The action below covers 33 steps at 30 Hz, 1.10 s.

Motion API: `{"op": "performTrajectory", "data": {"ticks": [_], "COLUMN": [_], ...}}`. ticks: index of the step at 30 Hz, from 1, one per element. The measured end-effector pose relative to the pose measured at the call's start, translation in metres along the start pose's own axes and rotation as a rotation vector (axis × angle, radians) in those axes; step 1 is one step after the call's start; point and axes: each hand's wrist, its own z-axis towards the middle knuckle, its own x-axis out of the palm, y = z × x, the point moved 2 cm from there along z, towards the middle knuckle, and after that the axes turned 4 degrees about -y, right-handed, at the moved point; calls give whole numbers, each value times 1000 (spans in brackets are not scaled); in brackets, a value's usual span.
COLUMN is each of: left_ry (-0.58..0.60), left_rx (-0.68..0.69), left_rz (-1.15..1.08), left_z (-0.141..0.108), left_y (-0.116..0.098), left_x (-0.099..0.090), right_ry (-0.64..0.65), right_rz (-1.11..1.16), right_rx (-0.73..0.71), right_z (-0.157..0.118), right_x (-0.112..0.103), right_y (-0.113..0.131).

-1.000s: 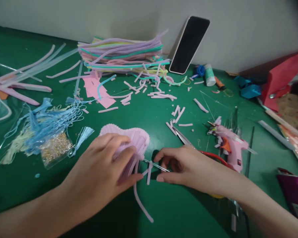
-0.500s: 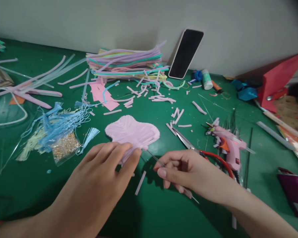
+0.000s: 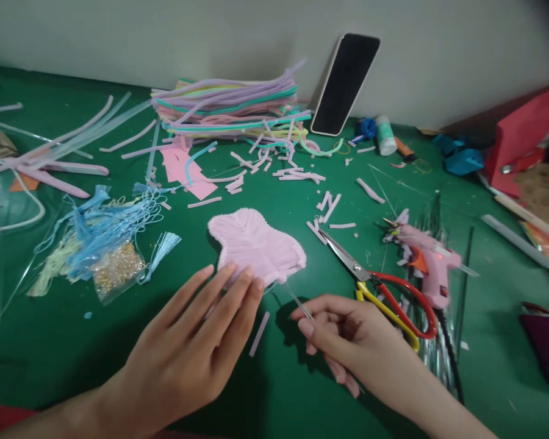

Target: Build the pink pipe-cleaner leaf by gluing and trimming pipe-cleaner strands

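A pale pink fuzzy shape (image 3: 258, 241), apparently made of pipe cleaners laid side by side, lies on the green table (image 3: 297, 396). The fingertips of my left hand (image 3: 194, 341) rest on its near edge, the fingers stretched out and a little apart. From the shape's near right corner runs a thin, straight, wire-like stem (image 3: 298, 300). My right hand (image 3: 348, 332) pinches this stem between thumb and fingers; its tail passes below the palm. A short pink pipe-cleaner offcut (image 3: 259, 333) lies between the hands. Scissors (image 3: 357, 268) with red and yellow handles lie beyond my right hand.
A pink glue gun (image 3: 432, 262) lies at right, its cord running nearer. A phone (image 3: 346, 85) leans on the wall beside bundled pipe cleaners (image 3: 229, 107). Blue tassels (image 3: 96, 219) and a bag of gold beads (image 3: 118, 271) lie at left. Pink offcuts are scattered mid-table.
The fuzzy shape has turned and shifted slightly right. My left fingers have spread out flatter on it. My right hand, still pinching the stem, sits a little lower, and more of the scissors shows.
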Motion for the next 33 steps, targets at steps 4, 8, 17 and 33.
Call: {"op": "performTrajectory", "data": {"ticks": [4, 8, 17, 33], "left_ry": [154, 299, 276, 242], "left_rx": [11, 20, 108, 358], "left_rz": [-46, -150, -497, -460], "left_z": [-14, -26, 37, 40], "left_y": [-1, 0, 27, 31], "left_x": [2, 4, 39, 70], "right_ry": [-68, -41, -598, -409], "right_rz": [-114, -399, -1085, -763], "right_rx": [13, -134, -839, -726], "right_z": [0, -2, 15, 33], "right_x": [0, -3, -11, -29], "right_y": [-3, -6, 12, 15]}}
